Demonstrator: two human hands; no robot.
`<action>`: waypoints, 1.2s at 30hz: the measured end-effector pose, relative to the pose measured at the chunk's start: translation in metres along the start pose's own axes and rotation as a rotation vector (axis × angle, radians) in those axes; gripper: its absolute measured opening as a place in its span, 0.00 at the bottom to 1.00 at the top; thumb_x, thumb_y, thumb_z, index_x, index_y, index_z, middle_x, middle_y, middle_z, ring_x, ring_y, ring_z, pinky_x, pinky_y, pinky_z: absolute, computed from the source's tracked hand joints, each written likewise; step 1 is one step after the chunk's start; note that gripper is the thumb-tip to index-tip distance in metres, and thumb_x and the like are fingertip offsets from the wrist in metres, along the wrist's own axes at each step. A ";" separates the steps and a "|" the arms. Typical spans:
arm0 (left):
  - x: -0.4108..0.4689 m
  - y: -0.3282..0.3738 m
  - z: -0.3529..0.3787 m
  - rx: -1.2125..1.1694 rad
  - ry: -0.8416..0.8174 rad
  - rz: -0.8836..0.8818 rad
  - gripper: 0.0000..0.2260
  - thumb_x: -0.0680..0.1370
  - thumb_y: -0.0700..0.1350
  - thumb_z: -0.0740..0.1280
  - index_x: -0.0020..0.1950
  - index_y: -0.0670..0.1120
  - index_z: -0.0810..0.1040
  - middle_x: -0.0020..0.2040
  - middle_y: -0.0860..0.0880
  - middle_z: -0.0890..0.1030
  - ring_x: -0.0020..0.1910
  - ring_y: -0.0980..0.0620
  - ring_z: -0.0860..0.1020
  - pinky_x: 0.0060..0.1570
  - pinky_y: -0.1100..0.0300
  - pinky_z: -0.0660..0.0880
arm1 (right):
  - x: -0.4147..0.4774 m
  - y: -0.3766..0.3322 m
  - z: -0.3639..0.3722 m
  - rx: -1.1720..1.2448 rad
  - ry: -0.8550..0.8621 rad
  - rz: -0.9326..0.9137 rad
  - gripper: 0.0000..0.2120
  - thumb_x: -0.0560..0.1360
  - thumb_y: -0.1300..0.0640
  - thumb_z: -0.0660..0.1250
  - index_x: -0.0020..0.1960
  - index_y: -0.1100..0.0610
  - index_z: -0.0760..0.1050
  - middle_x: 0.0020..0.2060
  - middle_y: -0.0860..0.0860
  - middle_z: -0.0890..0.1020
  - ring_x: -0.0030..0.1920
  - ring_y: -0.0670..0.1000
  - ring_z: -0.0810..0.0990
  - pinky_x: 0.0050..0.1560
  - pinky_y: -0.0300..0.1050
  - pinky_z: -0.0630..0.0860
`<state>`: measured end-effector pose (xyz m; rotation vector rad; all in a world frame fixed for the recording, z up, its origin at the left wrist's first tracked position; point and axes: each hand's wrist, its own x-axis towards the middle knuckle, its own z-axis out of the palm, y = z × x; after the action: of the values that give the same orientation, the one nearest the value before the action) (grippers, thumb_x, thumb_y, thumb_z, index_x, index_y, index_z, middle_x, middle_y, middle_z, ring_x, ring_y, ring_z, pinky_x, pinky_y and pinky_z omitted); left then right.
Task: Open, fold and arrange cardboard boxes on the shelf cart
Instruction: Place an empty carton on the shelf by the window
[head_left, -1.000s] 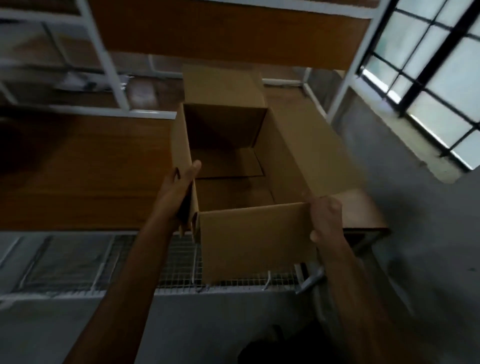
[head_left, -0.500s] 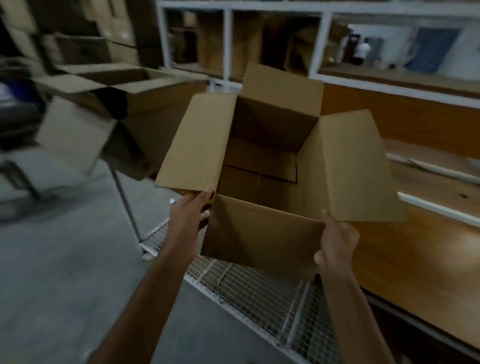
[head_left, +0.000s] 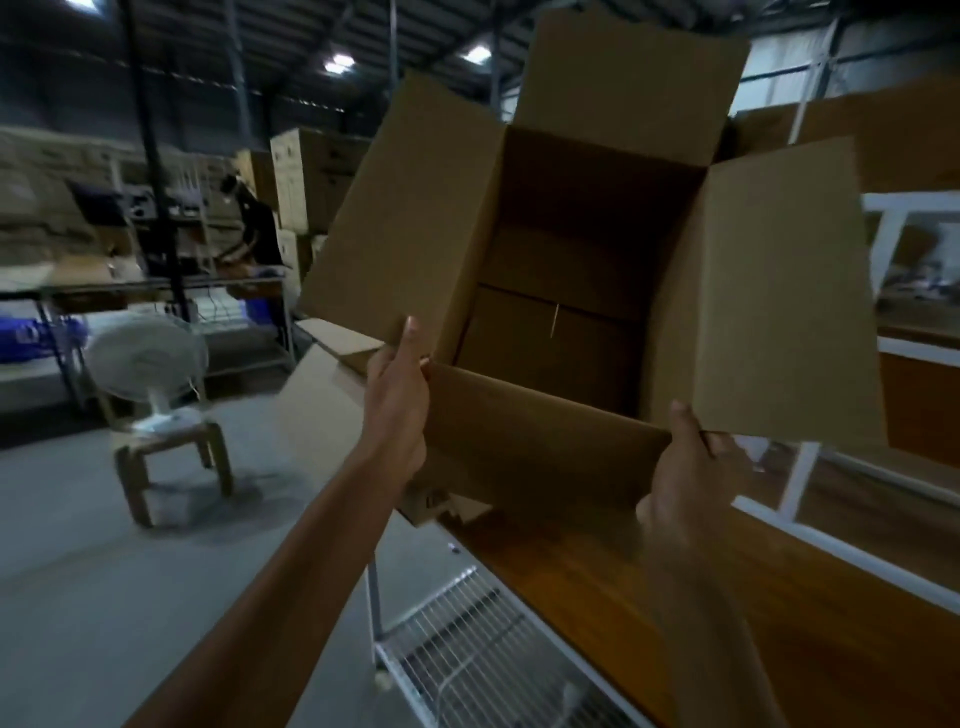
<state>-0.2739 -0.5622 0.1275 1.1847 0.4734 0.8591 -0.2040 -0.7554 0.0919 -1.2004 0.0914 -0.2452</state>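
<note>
An open cardboard box (head_left: 566, 291) fills the centre and upper right of the frame, held up in the air and tilted so its open mouth faces the camera. All four top flaps are spread outward: one to the left, one to the right, one rising toward the top edge of the frame, and one hanging down toward the bottom. The inside is dark, and the bottom flaps are closed with a seam showing.

The left hand (head_left: 397, 400) rises from the lower left on an outstretched bare forearm. It grips the box's near left corner, thumb pressed on the left flap and fingers curled behind, out of sight. The right hand (head_left: 680, 467) comes up from the lower right and clasps the near right corner, thumb pointing up at the fold of the right flap, fingers wrapped beneath that flap.

Below the box, in the lower right, lies the wooden shelf (head_left: 727, 613) of a cart with a white metal frame. A white wire rack (head_left: 467, 649) sits lower, at bottom centre. The box is above the shelf, not touching it.

At left centre a white fan (head_left: 148, 364) stands on a small wooden stool (head_left: 171, 457) on the grey floor. Behind it, in the upper left, are tables and stacked cartons (head_left: 306, 176), blurred.
</note>
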 end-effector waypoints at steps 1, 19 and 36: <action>0.019 0.007 0.002 -0.017 0.019 0.012 0.24 0.81 0.60 0.59 0.74 0.50 0.68 0.64 0.47 0.77 0.53 0.53 0.76 0.43 0.59 0.71 | 0.008 0.001 0.020 0.029 -0.010 -0.015 0.10 0.79 0.48 0.66 0.49 0.55 0.75 0.47 0.51 0.78 0.44 0.46 0.76 0.48 0.44 0.74; 0.294 0.048 -0.018 -0.100 -0.089 0.099 0.16 0.81 0.56 0.62 0.65 0.51 0.73 0.58 0.48 0.80 0.55 0.50 0.79 0.42 0.54 0.75 | 0.104 0.038 0.278 0.064 -0.029 -0.192 0.14 0.79 0.53 0.66 0.37 0.58 0.75 0.34 0.50 0.74 0.36 0.45 0.74 0.39 0.41 0.68; 0.564 0.027 -0.031 0.222 -0.341 0.071 0.12 0.77 0.47 0.69 0.59 0.44 0.74 0.49 0.45 0.79 0.48 0.48 0.78 0.52 0.50 0.74 | 0.154 0.116 0.464 -0.095 0.186 -0.180 0.13 0.76 0.62 0.68 0.36 0.59 0.67 0.34 0.52 0.73 0.33 0.47 0.71 0.32 0.40 0.67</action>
<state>0.0363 -0.0960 0.2034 1.5276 0.2526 0.6578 0.0547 -0.3295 0.1610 -1.2798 0.1584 -0.5149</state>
